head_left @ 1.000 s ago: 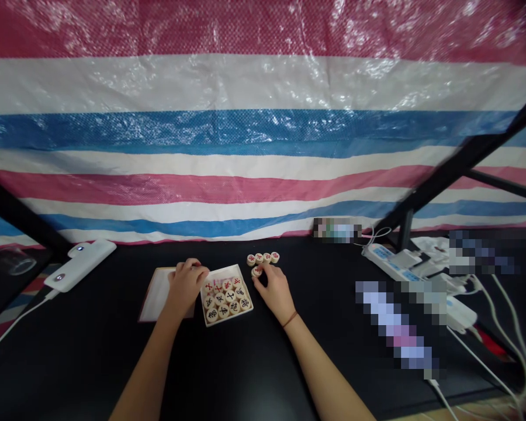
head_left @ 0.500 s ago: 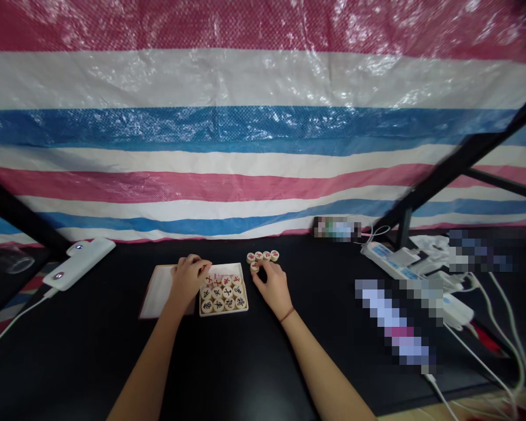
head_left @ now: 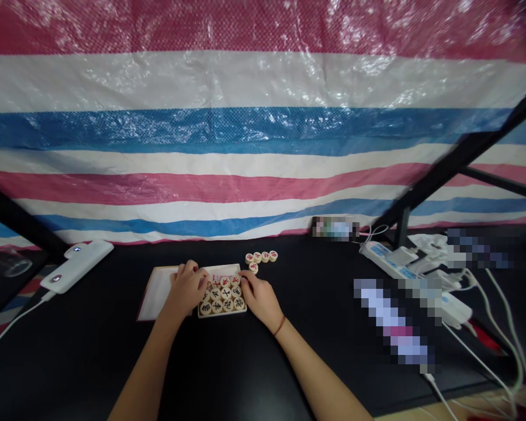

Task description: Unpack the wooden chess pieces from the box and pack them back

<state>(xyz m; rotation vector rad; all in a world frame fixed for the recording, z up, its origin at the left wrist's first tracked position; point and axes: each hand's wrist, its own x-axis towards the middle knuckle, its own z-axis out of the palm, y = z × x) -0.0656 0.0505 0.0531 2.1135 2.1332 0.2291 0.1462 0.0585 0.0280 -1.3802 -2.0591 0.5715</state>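
Observation:
A shallow white box [head_left: 222,314] sits in the middle of the black table. Inside are rows of round Chinese chess pieces [head_left: 216,293], black characters in the near rows and red ones behind. My left hand [head_left: 187,287] reaches over the box's left side, its curved fingers apart and covering some pieces. My right hand [head_left: 260,299] is at the box's right rim, thumb and forefinger apart near the end red piece. Whether its fingertips touch that piece I cannot tell. Beyond it lie several loose red-marked pieces [head_left: 265,256], with one red piece [head_left: 253,268] just in front of them.
Left of the box lies its opened lid [head_left: 155,295], partly under my left hand. A white power bank [head_left: 79,266] with a cable is farther left. At right are a power strip [head_left: 414,283] with plugs and cables, and a blurred-out device [head_left: 392,321]. Striped sheeting [head_left: 245,187] hangs behind.
My right hand has let go of the red piece near the loose ones and moved left to the box's right rim. My left hand has shifted slightly down and left.

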